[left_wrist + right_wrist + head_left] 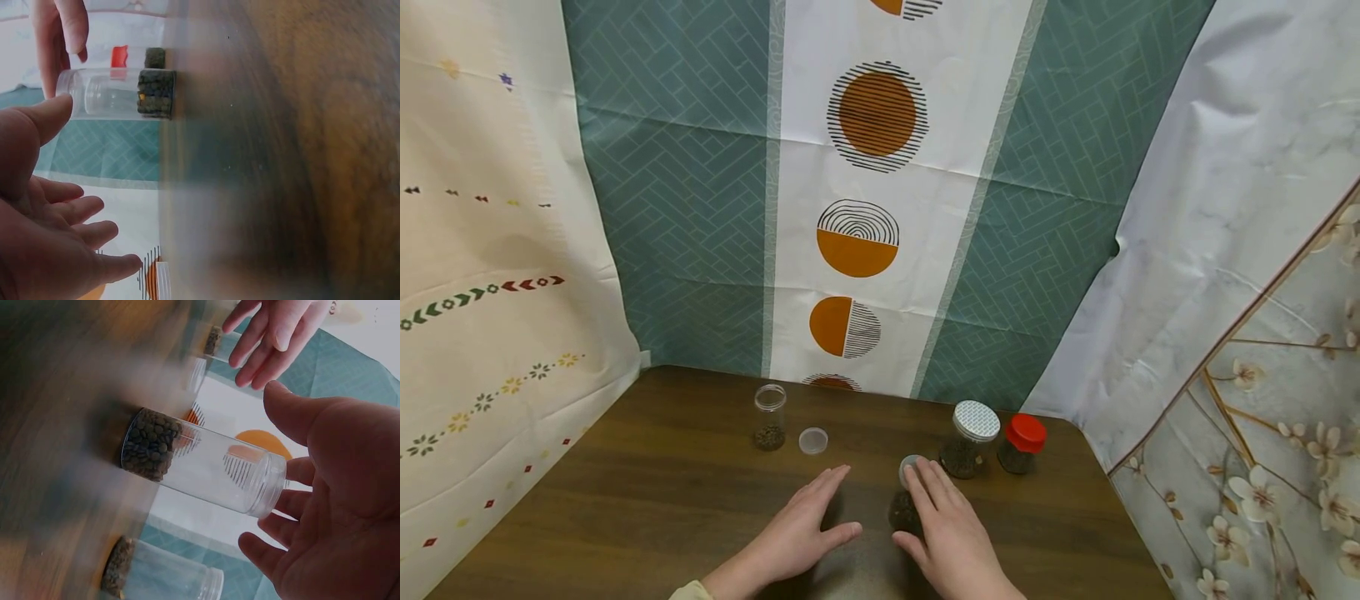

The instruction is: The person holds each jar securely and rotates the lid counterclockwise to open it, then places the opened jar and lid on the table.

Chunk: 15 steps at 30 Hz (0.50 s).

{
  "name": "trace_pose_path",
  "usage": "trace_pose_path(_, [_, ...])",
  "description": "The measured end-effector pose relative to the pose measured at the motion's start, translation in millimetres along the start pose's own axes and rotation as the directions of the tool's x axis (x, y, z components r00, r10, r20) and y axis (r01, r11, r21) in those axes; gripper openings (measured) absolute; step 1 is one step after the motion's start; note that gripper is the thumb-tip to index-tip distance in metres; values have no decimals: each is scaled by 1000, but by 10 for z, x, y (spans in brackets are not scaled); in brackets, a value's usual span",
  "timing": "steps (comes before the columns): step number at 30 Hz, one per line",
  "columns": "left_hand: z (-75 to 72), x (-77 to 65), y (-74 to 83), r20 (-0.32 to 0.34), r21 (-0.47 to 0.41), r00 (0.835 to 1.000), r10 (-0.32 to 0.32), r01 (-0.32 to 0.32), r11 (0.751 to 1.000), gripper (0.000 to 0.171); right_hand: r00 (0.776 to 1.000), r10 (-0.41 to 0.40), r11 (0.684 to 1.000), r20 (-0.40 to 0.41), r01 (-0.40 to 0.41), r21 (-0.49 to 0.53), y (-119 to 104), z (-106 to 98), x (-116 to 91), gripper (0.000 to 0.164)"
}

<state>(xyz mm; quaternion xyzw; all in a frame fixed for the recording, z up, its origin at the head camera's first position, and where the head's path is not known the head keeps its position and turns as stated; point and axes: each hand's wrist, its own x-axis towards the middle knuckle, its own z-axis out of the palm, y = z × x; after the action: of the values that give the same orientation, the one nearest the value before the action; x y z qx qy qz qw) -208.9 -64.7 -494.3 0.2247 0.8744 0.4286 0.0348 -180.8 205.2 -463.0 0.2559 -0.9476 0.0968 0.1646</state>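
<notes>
Near the front middle of the table, a clear jar (904, 514) stands upright with dark pellets in its lower part. My right hand (951, 533) is beside its top, fingers extended and thumb apart. In the right wrist view, its fingertips are behind the rim of the jar (212, 469); whether they touch it I cannot tell. My left hand (808, 529) hovers to the left of the jar, fingers loosely stretched, holding nothing. Farther back on the left stands a second clear jar (769, 421) with pellets, and a translucent lid (813, 441) lies flat next to it.
At the back right stand a jar with a white patterned lid (976, 422) and a smaller jar with a red lid (1026, 432), both with dark contents. Patterned cloths hang behind and along both sides of the brown wooden table (647, 492).
</notes>
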Motion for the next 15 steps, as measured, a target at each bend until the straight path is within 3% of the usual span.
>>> trace_pose_path(15, [28,24,-56,2,-7,1000,13,-13,1000,87,999,-27,1000,45,27,-9,-139,23,78,87])
